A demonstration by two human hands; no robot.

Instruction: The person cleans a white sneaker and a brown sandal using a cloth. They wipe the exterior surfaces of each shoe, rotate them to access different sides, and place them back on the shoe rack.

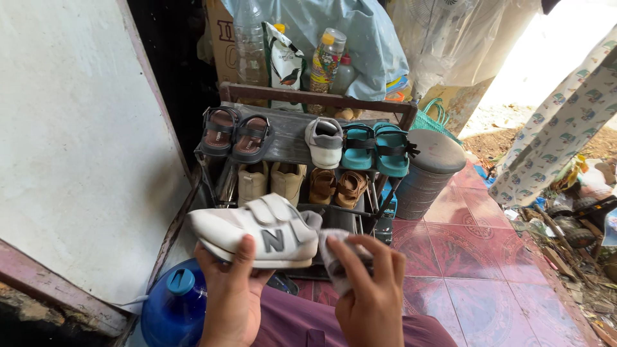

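Glossy red floor tiles (488,270) | left hand (231,302) fingers grip smooth white strap shoe (257,234) | right hand (369,302) fingers pinch crumpled grey cloth (334,250)

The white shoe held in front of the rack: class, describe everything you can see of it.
The white shoe is a small sneaker with two hook-and-loop straps across the top, a grey mark on its side and a thick pale sole. It looks like smooth synthetic leather, slightly scuffed. It lies on its side, toe pointing left, held in the air before the shoe rack. The left hand grips it from below, thumb across the side. The right hand presses a grey cloth against its heel end.
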